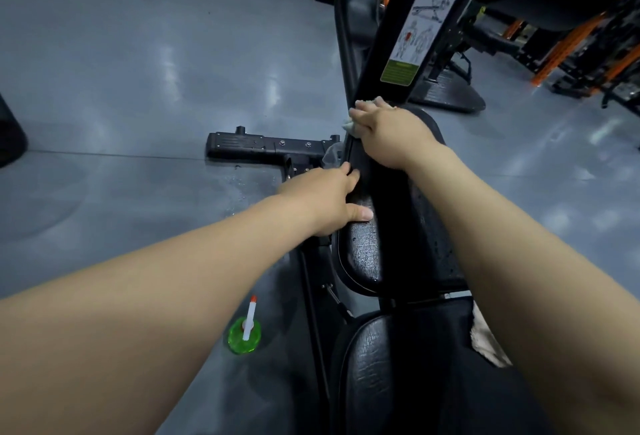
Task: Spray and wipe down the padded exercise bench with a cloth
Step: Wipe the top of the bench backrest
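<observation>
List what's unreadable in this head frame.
Head view, all items:
- Cloth: mostly under the right hand; its size is hidden.
- Left hand: grip or mere rest on the bench pad edge, unclear.
- Spray bottle: seen from above, fill level unreadable.
- Instruction label: text too small.
- Near seat pad: cut off by the right arm and bottom edge.
</observation>
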Action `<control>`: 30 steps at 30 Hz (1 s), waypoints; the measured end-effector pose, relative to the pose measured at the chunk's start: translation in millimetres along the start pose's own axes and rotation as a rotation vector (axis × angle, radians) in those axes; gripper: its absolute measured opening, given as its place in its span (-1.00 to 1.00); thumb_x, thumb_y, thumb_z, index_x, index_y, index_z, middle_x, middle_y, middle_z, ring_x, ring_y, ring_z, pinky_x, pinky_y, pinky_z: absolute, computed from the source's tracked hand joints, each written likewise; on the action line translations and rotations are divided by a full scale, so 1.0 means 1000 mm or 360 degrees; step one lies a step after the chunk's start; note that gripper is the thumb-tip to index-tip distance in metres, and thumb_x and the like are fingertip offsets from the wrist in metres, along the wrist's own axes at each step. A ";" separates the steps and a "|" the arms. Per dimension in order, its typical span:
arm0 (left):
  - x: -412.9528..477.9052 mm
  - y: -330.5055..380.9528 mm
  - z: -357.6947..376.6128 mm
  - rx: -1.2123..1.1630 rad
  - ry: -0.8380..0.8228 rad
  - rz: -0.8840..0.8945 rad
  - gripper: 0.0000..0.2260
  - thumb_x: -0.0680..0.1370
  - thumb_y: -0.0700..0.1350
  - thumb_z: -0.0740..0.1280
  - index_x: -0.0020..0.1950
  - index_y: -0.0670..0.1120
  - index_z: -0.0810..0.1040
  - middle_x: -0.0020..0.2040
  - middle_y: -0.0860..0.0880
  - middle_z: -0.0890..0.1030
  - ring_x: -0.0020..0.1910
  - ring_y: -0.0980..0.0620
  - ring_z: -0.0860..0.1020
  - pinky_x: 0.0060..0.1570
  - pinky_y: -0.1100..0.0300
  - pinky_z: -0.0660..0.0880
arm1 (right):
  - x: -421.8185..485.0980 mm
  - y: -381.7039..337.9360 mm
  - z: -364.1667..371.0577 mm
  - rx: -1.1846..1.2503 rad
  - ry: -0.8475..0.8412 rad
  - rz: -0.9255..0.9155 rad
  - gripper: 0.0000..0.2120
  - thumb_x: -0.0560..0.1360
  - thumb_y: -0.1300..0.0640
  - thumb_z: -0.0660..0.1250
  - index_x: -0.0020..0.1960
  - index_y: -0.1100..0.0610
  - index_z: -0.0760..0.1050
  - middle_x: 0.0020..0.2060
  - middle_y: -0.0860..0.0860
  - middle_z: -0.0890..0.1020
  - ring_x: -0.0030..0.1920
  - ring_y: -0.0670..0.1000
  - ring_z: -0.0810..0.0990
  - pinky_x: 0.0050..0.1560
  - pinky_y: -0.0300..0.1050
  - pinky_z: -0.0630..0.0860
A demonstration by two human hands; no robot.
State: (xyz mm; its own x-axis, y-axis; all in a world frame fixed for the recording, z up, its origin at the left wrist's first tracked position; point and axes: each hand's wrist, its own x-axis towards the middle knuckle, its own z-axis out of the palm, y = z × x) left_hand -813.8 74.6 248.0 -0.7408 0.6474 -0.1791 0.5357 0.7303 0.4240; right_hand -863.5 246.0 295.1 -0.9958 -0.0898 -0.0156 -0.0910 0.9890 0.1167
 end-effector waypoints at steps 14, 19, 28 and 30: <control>-0.004 0.006 0.002 -0.0017 -0.0013 -0.0090 -0.28 0.62 0.30 0.23 0.67 0.09 0.01 0.66 0.17 -0.08 0.63 -0.11 0.11 0.51 -0.16 0.25 | -0.028 0.000 0.000 0.0026 -0.0046 -0.0130 -0.63 0.72 0.07 0.08 0.50 0.07 0.38 0.57 -0.09 0.30 0.61 0.07 0.11 0.56 0.16 0.10; -0.007 0.015 -0.002 0.0027 -0.0044 -0.0122 -0.30 0.65 0.25 0.21 0.68 0.08 -0.03 0.66 0.17 -0.09 0.63 -0.09 0.10 0.50 -0.09 0.22 | 0.011 0.008 -0.006 0.0199 -0.0044 0.0128 -0.50 0.71 0.16 0.06 0.64 0.01 0.16 0.64 -0.09 0.11 0.64 0.08 0.02 0.60 0.11 0.03; -0.003 0.011 0.002 -0.0011 -0.0042 -0.0120 -0.28 0.64 0.25 0.23 0.68 0.07 -0.02 0.66 0.16 -0.07 0.63 -0.09 0.07 0.54 -0.11 0.19 | -0.036 0.091 0.010 0.0689 0.0129 0.0737 -0.51 0.72 -0.17 0.01 0.61 -0.09 0.22 0.56 0.02 0.35 0.56 0.13 0.28 0.56 -0.01 0.18; -0.002 0.011 0.002 -0.0009 -0.0039 -0.0122 -0.28 0.64 0.25 0.24 0.68 0.07 -0.02 0.66 0.16 -0.07 0.63 -0.10 0.07 0.55 -0.10 0.17 | -0.040 0.089 0.014 0.0668 0.0168 0.0736 -0.53 0.73 -0.10 0.03 0.62 -0.04 0.21 0.55 0.08 0.36 0.54 0.16 0.30 0.51 -0.02 0.21</control>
State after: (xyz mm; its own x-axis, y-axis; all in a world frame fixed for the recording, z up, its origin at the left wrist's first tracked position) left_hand -805.6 82.0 251.0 -0.7693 0.5949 -0.2331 0.4754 0.7766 0.4134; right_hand -831.5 339.0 292.4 -0.9289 0.3679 0.0435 0.3371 0.8882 -0.3121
